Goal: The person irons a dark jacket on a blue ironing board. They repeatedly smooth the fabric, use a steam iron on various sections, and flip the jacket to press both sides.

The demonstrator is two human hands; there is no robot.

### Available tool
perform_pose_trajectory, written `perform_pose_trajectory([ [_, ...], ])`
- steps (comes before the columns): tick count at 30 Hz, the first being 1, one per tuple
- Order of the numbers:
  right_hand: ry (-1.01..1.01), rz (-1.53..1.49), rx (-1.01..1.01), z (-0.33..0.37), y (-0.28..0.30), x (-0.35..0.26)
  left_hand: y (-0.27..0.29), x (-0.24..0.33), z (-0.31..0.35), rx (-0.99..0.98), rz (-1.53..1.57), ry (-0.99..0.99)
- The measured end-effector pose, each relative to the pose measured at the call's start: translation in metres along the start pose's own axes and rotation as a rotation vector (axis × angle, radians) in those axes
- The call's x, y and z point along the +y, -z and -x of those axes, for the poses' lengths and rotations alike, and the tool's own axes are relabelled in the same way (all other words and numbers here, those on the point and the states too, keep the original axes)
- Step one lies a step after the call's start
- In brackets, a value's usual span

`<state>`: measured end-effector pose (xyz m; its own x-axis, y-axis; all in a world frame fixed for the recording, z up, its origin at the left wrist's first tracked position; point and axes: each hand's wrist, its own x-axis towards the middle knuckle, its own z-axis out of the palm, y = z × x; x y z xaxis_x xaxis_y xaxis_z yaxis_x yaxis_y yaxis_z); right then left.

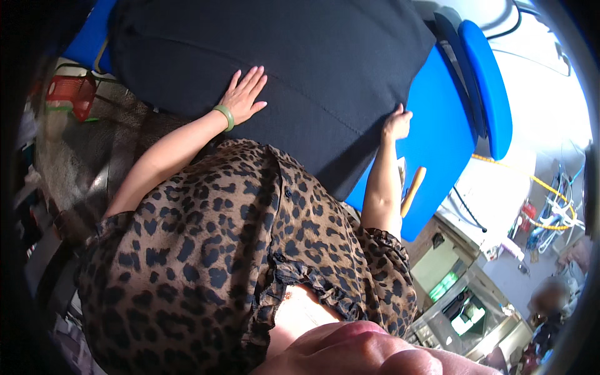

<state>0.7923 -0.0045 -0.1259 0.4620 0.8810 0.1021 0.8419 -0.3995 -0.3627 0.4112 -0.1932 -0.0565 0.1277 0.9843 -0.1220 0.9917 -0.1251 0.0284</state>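
right grip: the right hand (396,124) is curled closed on the right-hand edge of the black cloth (312,69), fingers folded over the hem where it meets the blue pad.
left grip: the left hand (245,94) lies open and flat, palm down, fingers spread and pointing away from the body; it pinches nothing, only presses on the cloth.
wrist: a green bangle (224,117) sits on the left wrist, just behind the palm.
cloth: dark, with a faint stitched seam running diagonally between the two hands; it is spread over most of the blue counter (437,125) and hangs over the near edge against the person's leopard-print top (212,250).
key relation: the cloth's bulk lies to the left of and away from the right grip; its long run goes from the pinned left palm across to the held right edge, so the two hands span it side to side.
nearer hand: the right is at the free edge, the left well inside the cloth.
beside the right forearm: a wooden stick (413,190) rests on the bare blue pad, apart from the cloth.
further out: a blue padded arm (487,87) beyond the counter's right end.
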Motion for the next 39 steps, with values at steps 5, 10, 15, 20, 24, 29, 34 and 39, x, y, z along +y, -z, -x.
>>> perform_pose_trajectory([
  [5,0.153,0.200,0.416,0.035,-0.011,0.020,0.005,-0.005,0.016,-0.053,-0.024,-0.067],
  [10,0.533,0.157,-0.023,0.042,0.021,-0.009,0.011,-0.011,0.021,0.036,0.035,-0.092],
  [15,0.677,0.163,0.470,0.019,0.046,0.104,0.003,-0.017,0.058,0.106,0.054,0.228],
  [20,0.324,0.554,0.117,0.110,0.171,0.165,0.008,-0.023,0.075,0.066,-0.002,0.234],
  [24,0.090,-0.205,-0.225,0.143,0.218,0.190,0.025,-0.074,0.107,-0.002,0.095,0.241],
  [29,-0.650,-0.743,-0.707,0.209,0.299,0.188,0.027,-0.202,0.081,0.251,0.226,0.930],
  [34,-0.303,-0.638,-0.702,0.171,0.255,0.150,0.065,-0.276,0.060,0.532,0.163,0.759],
  [39,0.370,-0.534,-0.532,0.158,0.188,0.032,0.030,-0.350,-0.004,0.675,-0.149,1.150],
])
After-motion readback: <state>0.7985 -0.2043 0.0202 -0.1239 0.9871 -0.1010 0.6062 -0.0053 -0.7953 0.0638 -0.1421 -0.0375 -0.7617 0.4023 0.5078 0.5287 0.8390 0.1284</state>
